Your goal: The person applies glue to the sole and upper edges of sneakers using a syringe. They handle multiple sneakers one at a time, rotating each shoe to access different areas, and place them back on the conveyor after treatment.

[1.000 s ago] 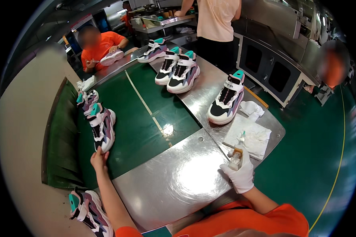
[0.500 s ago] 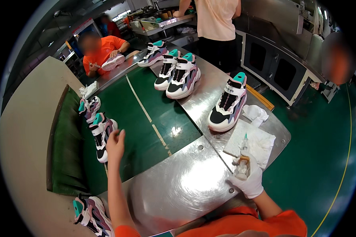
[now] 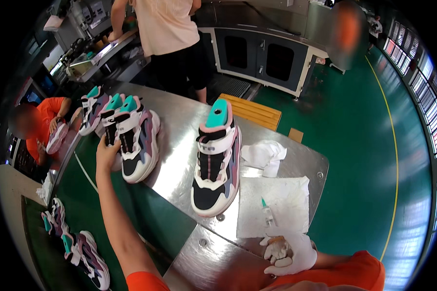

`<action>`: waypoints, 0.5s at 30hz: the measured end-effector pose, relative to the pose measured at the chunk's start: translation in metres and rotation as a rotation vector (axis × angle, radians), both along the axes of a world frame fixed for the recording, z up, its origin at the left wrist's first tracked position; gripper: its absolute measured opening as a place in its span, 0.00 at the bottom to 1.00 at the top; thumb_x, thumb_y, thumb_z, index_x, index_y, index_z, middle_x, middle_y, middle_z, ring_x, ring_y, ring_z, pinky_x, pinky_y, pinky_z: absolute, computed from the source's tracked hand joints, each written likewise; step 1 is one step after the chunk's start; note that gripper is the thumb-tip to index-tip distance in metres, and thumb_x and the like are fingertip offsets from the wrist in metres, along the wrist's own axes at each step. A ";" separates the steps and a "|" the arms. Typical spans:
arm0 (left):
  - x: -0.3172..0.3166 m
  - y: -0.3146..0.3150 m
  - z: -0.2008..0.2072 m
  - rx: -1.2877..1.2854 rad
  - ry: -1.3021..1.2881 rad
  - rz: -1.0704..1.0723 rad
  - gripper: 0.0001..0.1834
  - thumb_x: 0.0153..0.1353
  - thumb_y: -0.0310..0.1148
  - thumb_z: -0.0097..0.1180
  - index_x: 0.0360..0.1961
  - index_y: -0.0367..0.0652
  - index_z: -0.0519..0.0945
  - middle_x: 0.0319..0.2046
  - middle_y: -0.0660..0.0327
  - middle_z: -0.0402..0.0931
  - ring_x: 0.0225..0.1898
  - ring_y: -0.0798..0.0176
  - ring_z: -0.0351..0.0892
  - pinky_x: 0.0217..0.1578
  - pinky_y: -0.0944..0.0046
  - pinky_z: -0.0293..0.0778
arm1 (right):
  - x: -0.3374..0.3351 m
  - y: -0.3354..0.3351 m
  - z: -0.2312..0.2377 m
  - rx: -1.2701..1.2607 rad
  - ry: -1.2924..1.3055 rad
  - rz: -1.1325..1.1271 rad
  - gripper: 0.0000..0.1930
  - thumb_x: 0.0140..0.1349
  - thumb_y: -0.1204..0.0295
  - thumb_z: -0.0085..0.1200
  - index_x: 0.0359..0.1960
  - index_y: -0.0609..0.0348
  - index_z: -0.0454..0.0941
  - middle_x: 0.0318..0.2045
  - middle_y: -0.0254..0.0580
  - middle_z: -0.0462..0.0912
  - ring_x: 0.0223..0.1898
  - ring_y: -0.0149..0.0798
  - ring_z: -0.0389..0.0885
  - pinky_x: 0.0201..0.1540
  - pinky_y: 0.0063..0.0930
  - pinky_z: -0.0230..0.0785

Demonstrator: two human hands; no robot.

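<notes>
My bare left hand [image 3: 108, 153] reaches across the green belt, with its fingers around the toe area of the left sneaker [image 3: 110, 127] of a close pair. Its mate, a white, black and purple sneaker [image 3: 140, 145] with a teal insole, stands right against it. My right hand [image 3: 294, 254], in a white glove, is curled around a clear syringe [image 3: 268, 215] with a green tip that points away from me over a white cloth [image 3: 296, 199]. A single sneaker [image 3: 217, 165] stands on the metal table between my hands. Part of the syringe is hidden by the glove.
Another sneaker [image 3: 91, 111] stands farther back. More sneakers [image 3: 85, 257] lie on the green belt [image 3: 155, 213] at left. A crumpled white cloth [image 3: 264, 156] lies on the metal table [image 3: 296, 162]. One person in orange [image 3: 51, 116] handles a shoe; another [image 3: 167, 29] stands beyond the table.
The view has turned to the right. My left hand has moved from beside a sneaker on the belt to the pair farther off and taken hold of one. My right hand still holds the syringe.
</notes>
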State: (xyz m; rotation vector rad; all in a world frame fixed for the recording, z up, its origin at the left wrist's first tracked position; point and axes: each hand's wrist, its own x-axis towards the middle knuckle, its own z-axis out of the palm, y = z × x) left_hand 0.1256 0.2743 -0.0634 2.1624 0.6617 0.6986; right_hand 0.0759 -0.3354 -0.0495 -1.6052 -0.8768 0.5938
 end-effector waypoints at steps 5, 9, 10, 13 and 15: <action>-0.015 -0.110 0.039 0.312 0.180 0.057 0.35 0.44 0.46 0.66 0.52 0.38 0.71 0.42 0.48 0.80 0.45 0.47 0.80 0.45 0.54 0.74 | -0.002 0.009 -0.008 0.107 0.302 -0.030 0.44 0.41 0.81 0.73 0.62 0.60 0.59 0.48 0.46 0.74 0.39 0.31 0.79 0.37 0.22 0.74; -0.050 -0.176 0.062 0.271 0.338 0.128 0.37 0.43 0.54 0.65 0.47 0.38 0.70 0.40 0.44 0.79 0.44 0.41 0.79 0.43 0.51 0.73 | -0.006 0.017 0.004 0.042 0.155 -0.086 0.37 0.45 0.74 0.71 0.57 0.61 0.65 0.38 0.38 0.79 0.34 0.26 0.79 0.40 0.21 0.73; -0.058 -0.192 0.058 0.292 0.329 0.145 0.37 0.42 0.56 0.65 0.46 0.38 0.70 0.39 0.43 0.80 0.43 0.40 0.79 0.43 0.51 0.73 | -0.005 0.013 0.011 -0.009 0.086 -0.120 0.36 0.45 0.73 0.71 0.57 0.61 0.65 0.39 0.39 0.79 0.34 0.26 0.79 0.40 0.22 0.73; -0.125 -0.245 0.077 0.244 0.383 0.211 0.37 0.41 0.56 0.66 0.44 0.38 0.73 0.40 0.44 0.79 0.42 0.43 0.80 0.42 0.52 0.74 | 0.000 0.008 0.001 -0.029 -0.041 -0.134 0.34 0.45 0.64 0.71 0.53 0.62 0.69 0.39 0.44 0.79 0.37 0.35 0.80 0.43 0.26 0.73; -0.193 -0.294 0.084 0.271 0.337 0.291 0.35 0.41 0.53 0.68 0.44 0.38 0.73 0.40 0.46 0.80 0.42 0.44 0.80 0.43 0.53 0.74 | -0.001 0.010 -0.003 0.035 -0.109 -0.173 0.34 0.45 0.61 0.71 0.52 0.61 0.70 0.37 0.47 0.79 0.38 0.40 0.80 0.44 0.29 0.72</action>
